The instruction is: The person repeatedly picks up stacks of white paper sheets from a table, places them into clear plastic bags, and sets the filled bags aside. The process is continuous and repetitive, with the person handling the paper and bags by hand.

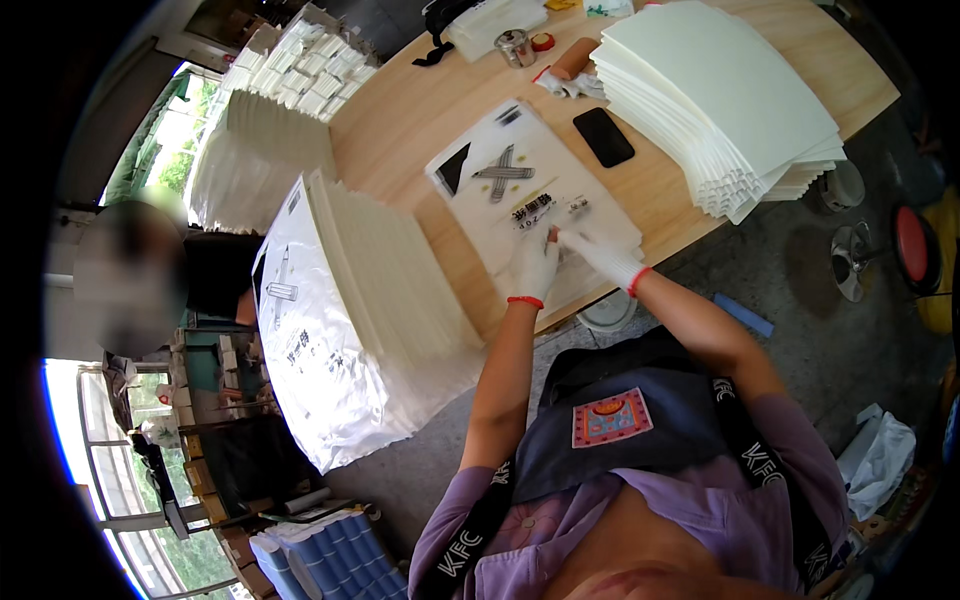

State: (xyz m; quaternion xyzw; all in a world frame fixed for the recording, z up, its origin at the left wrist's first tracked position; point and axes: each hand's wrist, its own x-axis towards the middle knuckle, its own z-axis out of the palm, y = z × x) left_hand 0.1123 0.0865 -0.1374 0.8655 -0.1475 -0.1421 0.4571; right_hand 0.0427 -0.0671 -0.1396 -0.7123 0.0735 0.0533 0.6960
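A clear plastic bag [500, 185] printed with crossed pencils and dark lettering lies flat on the wooden table before me, with white sheets inside. My left hand [535, 268] and my right hand [598, 255], in white knit gloves with red cuffs, meet over its near part. Their fingers come together on the plastic, seemingly pinching it; the exact grip is too small to make out. Beyond my right hand lies a black phone [603, 137].
A tall stack of white sheets [720, 80] stands at the right. On the left are a stack of printed bags [310, 340] and another pale stack [255, 160]. A metal tin [515, 47], brown roll [574, 58] and spare glove [568, 85] lie farther back. Another person [215, 275] stands left.
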